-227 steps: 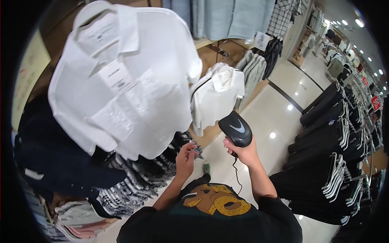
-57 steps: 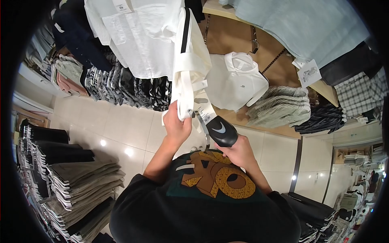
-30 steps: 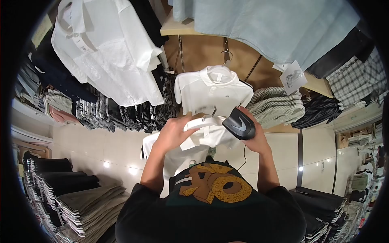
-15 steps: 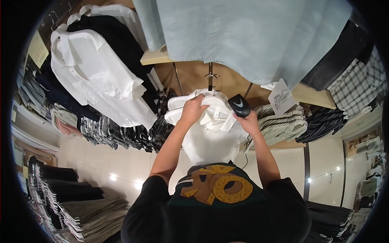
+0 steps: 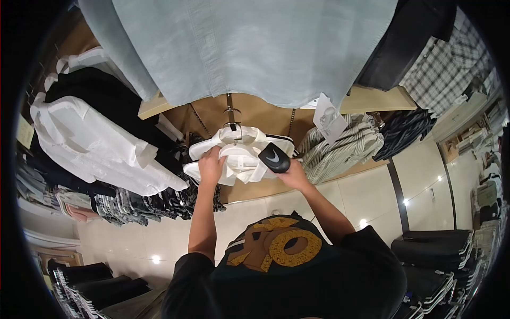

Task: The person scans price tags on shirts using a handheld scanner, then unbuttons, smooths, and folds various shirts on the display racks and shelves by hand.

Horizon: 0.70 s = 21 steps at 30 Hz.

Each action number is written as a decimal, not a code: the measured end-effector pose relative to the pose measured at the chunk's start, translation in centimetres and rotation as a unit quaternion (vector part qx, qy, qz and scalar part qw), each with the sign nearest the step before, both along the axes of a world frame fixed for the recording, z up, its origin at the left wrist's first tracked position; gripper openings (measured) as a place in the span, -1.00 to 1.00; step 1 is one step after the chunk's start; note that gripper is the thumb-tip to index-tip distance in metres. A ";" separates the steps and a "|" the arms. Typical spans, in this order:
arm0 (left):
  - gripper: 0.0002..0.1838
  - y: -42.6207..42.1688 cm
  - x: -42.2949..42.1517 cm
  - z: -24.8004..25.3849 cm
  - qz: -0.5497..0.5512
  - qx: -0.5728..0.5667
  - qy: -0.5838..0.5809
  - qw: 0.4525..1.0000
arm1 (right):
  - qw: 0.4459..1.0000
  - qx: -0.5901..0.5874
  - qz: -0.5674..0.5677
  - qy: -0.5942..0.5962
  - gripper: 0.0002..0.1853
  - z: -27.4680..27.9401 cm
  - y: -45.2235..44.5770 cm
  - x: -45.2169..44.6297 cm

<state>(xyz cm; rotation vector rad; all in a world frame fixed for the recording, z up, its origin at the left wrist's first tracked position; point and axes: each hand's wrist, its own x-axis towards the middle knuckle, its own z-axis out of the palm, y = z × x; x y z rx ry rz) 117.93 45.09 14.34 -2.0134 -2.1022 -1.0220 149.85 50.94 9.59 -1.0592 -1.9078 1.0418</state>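
My left hand (image 5: 211,166) is closed on the shoulder of a white shirt (image 5: 240,169) on a white hanger (image 5: 236,151). The hanger's hook is at the metal rail arm (image 5: 230,109) on the brown wall; whether it rests on the arm is unclear. Another white shirt hangs right behind it. In my right hand (image 5: 293,176) is a black scanner (image 5: 274,158), its head over the right side of the held shirt.
A large light blue shirt (image 5: 239,48) hangs above a wooden shelf edge (image 5: 380,101). White shirts (image 5: 90,138) hang at the left, striped shirts (image 5: 340,146) at the right. Dark trousers (image 5: 430,250) hang on racks behind me.
The held white shirt has moved from low over the floor up to the wall rail, in front of the other white shirt. Earlier my left hand was empty; the scanner stays in my right.
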 end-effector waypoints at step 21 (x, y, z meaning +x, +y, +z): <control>-0.67 -3.7 4.5 20.1 0.043 0.315 -0.136 0.938 | 0.917 0.156 -0.228 0.288 -0.61 23.5 -2.5 11.3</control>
